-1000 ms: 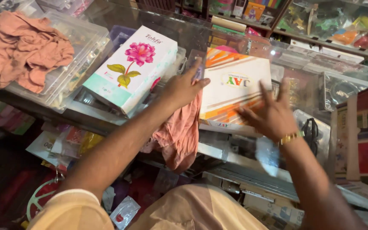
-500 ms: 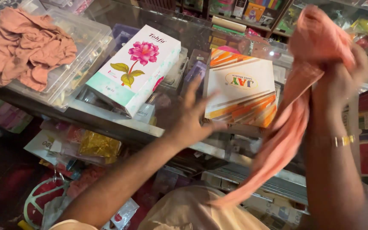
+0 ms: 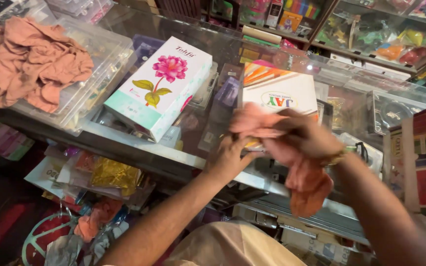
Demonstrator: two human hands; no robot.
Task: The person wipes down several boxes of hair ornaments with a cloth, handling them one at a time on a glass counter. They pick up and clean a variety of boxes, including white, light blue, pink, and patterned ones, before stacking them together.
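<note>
Hands on pink cloth; more cloths in clear box.

Both forearms extended forward, right hand clenched with knuckles up above the glass counter, left hand raised just beside it, fingers partly hidden, wrists held close together

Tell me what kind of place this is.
Likely a small shop counter: a glass display case with goods under it, packed shelves behind, and boxed goods such as the flower-printed box on top.
</note>
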